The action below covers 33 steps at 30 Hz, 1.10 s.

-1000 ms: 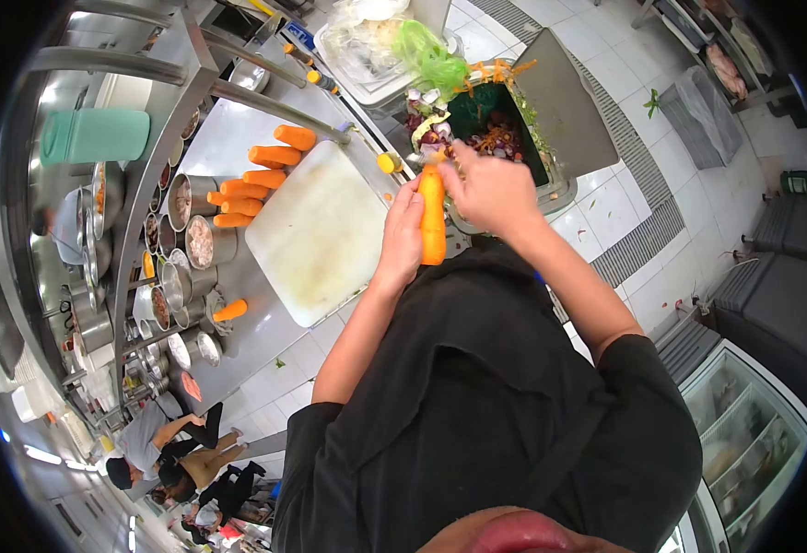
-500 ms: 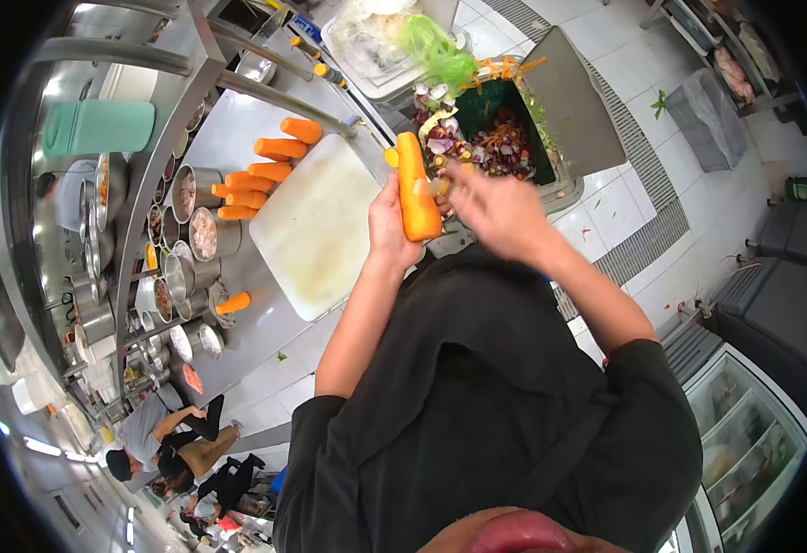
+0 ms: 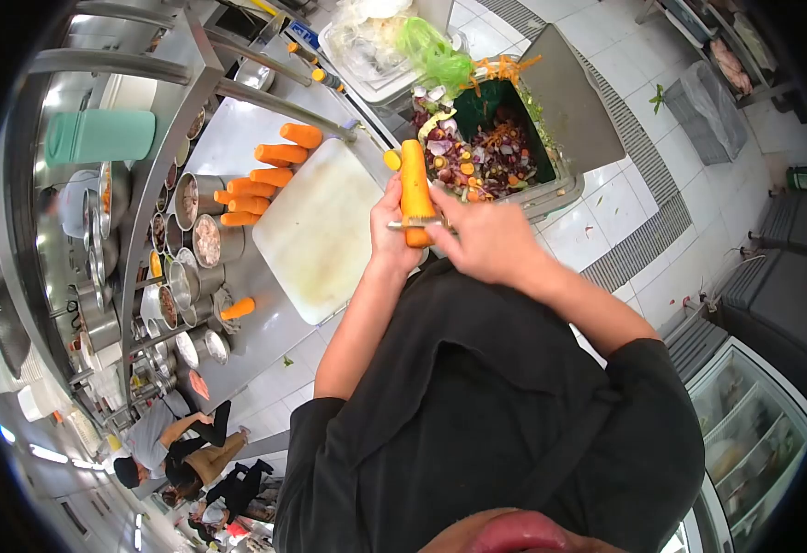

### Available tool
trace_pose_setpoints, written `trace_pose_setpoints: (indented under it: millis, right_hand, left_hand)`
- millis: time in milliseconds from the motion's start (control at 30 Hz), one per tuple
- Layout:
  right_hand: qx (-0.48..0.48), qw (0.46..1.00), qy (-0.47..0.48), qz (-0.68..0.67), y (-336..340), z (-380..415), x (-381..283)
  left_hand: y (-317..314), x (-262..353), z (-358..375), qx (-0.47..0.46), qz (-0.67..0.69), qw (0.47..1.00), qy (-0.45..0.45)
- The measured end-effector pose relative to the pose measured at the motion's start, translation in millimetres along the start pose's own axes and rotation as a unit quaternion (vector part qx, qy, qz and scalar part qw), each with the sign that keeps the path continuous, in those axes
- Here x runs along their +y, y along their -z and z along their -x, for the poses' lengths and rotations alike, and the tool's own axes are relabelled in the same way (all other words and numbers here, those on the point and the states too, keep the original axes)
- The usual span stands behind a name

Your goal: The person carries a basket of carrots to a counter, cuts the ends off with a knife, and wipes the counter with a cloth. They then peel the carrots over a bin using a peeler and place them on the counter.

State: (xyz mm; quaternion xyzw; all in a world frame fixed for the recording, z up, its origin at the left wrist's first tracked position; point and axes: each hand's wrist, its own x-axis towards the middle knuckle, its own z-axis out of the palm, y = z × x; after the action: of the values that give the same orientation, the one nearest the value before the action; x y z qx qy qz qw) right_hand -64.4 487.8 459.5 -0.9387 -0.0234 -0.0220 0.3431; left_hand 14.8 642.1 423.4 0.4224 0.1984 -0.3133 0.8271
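A large orange carrot (image 3: 415,180) is held upright in my left hand (image 3: 390,226), its fingers wrapped round the left side and lower end. My right hand (image 3: 489,238) grips a metal peeler (image 3: 419,223), whose blade lies across the carrot's lower part. Just beyond the carrot is an open bin (image 3: 565,184) of purple and orange vegetable scraps. To the left, a white cutting board (image 3: 316,226) rests on the steel counter. Several carrots (image 3: 279,154) lie past the board, and a short carrot piece (image 3: 238,308) sits apart near the metal pots.
Metal containers of food (image 3: 206,241) line the counter's left side under a steel shelf frame (image 3: 169,120). A tub with plastic bags (image 3: 376,41) stands at the top. Several people (image 3: 150,438) are at lower left. A glass-topped fridge (image 3: 744,433) is at lower right.
My right hand has moved down and inward from beside the carrot's upper part, bringing the peeler onto its lower end. My left hand still holds the carrot in nearly the same place.
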Motion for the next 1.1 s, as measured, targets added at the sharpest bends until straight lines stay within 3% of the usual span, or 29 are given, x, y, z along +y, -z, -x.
trace_pose_setpoints:
  millis: [33, 67, 100, 167, 233, 300, 367, 433, 500, 567, 700, 833, 867, 900, 967, 1033, 1100]
  right_hand:
    - [-0.036, 0.999, -0.001, 0.013, 5, 4, -8]
    - [0.040, 0.999, 0.000, 0.012, -14, -4, 10]
    - [0.022, 0.997, -0.069, 0.023, 1, -20, 12]
    - [0.051, 0.989, -0.130, 0.047, -9, -51, 55]
    - [0.077, 0.987, -0.141, 0.012, -5, -60, 67]
    - [0.078, 0.989, -0.128, -0.010, -1, -40, 52]
    - [0.023, 0.998, 0.015, -0.060, 2, -8, 20]
    - [0.001, 0.999, 0.053, 0.011, -6, 13, -4]
    - [0.056, 0.998, 0.026, 0.012, -19, -5, 9]
    - [0.040, 0.998, -0.048, 0.031, -15, -41, 35]
    - [0.047, 0.993, -0.110, 0.020, -18, -61, 66]
    - [0.032, 0.993, 0.097, -0.053, -6, 5, -1]
    - [-0.009, 0.996, 0.080, 0.029, 0, 11, -15]
    - [-0.011, 0.996, 0.079, 0.029, -2, 7, -11]
    - [0.029, 0.999, -0.005, 0.024, -9, -18, 9]
    - [0.027, 0.998, -0.049, 0.028, -7, -46, 42]
    - [0.083, 0.993, -0.073, 0.048, -6, -51, 42]
  left_hand:
    - [-9, 1, 4, 0.020, 0.026, 0.999, -0.019]
    - [-11, 1, 9, 0.004, 0.010, 1.000, -0.013]
    - [-1, -1, 10, 0.005, 0.012, 1.000, -0.011]
    - [25, -1, 5, -0.185, -0.017, 0.979, 0.081]
    - [14, 1, 4, -0.158, -0.012, 0.985, 0.073]
    - [5, 5, 5, -0.076, -0.019, 0.997, -0.014]
    - [13, 7, 1, -0.057, -0.009, 0.998, 0.004]
    - [18, 4, -5, -0.047, 0.068, 0.997, -0.006]
    - [13, -3, 2, -0.016, 0.053, 0.998, -0.025]
    - [13, -4, 11, -0.094, -0.044, 0.994, 0.036]
    - [19, -4, -1, -0.069, 0.004, 0.998, -0.012]
    - [23, 1, -8, -0.011, 0.084, 0.996, -0.021]
    - [21, 0, -5, -0.021, 0.060, 0.998, -0.021]
    - [19, -2, -1, -0.031, 0.037, 0.999, -0.019]
    - [4, -4, 8, 0.016, 0.051, 0.998, -0.043]
    - [15, -6, 7, -0.084, 0.026, 0.996, 0.007]
    - [17, -4, -3, -0.052, 0.032, 0.998, -0.011]
